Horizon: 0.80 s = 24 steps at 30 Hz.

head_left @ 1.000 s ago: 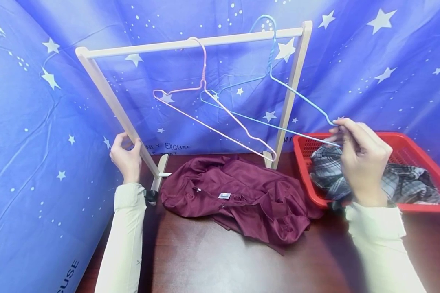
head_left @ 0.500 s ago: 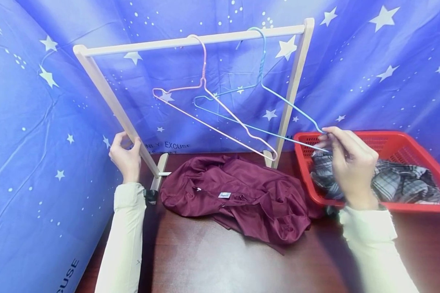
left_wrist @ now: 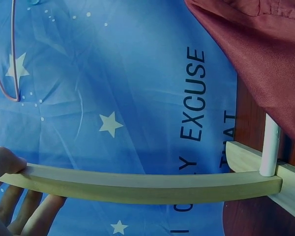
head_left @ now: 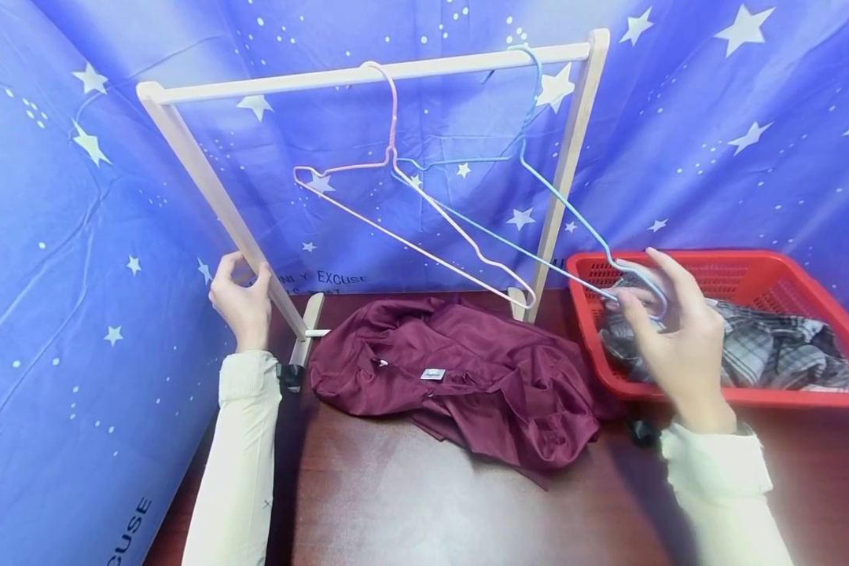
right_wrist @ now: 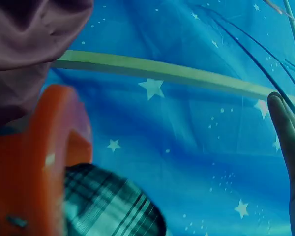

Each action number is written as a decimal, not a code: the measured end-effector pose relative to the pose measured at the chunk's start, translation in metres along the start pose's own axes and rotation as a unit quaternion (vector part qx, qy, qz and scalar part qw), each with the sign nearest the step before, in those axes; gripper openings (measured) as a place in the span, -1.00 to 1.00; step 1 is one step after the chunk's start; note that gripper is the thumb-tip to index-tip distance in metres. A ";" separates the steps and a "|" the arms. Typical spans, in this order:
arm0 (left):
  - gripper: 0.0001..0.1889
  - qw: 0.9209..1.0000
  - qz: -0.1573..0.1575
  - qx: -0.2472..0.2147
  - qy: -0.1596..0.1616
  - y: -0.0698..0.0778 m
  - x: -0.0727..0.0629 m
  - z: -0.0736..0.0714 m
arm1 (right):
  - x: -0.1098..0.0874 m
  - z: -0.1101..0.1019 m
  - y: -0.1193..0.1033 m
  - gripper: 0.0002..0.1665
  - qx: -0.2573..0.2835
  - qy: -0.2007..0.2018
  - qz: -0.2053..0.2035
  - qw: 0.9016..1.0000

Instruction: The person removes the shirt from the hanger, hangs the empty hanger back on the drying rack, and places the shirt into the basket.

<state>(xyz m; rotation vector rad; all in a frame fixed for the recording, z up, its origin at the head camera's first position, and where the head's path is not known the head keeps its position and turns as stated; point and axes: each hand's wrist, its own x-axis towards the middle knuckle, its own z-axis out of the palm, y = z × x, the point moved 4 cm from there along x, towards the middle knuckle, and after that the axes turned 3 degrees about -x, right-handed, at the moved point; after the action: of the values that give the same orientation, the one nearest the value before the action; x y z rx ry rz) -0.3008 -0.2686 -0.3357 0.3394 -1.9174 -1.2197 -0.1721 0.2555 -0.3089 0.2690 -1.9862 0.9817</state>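
My left hand (head_left: 242, 303) grips the left post of a wooden clothes rack (head_left: 205, 177); in the left wrist view, thumb and fingers (left_wrist: 27, 209) lie on opposite sides of it. On the rack's bar hangs a pink hanger (head_left: 394, 130), bare of clothes. A blue hanger (head_left: 573, 208) has its hook over the bar, near the right post. Its right end sits between the thumb and loosely spread fingers of my right hand (head_left: 679, 338), the thumb touching the wire. A crumpled maroon garment (head_left: 460, 369) with a white label lies on the table below.
A red plastic basket (head_left: 785, 271) stands at the right with grey plaid cloth (head_left: 757, 350) inside. The reddish-brown table (head_left: 396, 487) extends in front. Blue star-printed curtains (head_left: 714, 189) surround the rack at the back and left.
The blue hanger's hook has come down from above the bar onto it, then shifted right. My right hand has moved left and its fingers have loosened. The left hand stays on the post.
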 end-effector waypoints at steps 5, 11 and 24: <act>-0.73 1.000 0.000 0.004 0.002 0.000 0.000 0.000 | -0.010 -0.006 0.009 -0.17 0.013 -0.069 0.049 0.996; -0.73 1.000 -0.002 0.008 0.005 0.000 -0.001 -0.001 | -0.024 -0.002 0.020 -0.22 -0.048 -0.185 0.121 0.974; -0.73 1.000 0.012 0.000 0.007 -0.002 0.000 -0.001 | -0.045 0.031 0.015 -0.01 -0.074 -0.349 0.150 0.922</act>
<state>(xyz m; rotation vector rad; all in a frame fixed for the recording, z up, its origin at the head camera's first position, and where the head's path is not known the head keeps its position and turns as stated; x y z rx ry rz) -0.3001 -0.2704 -0.3369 0.3232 -1.9047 -1.1998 -0.1723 0.2350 -0.3611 0.2563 -2.8075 0.9999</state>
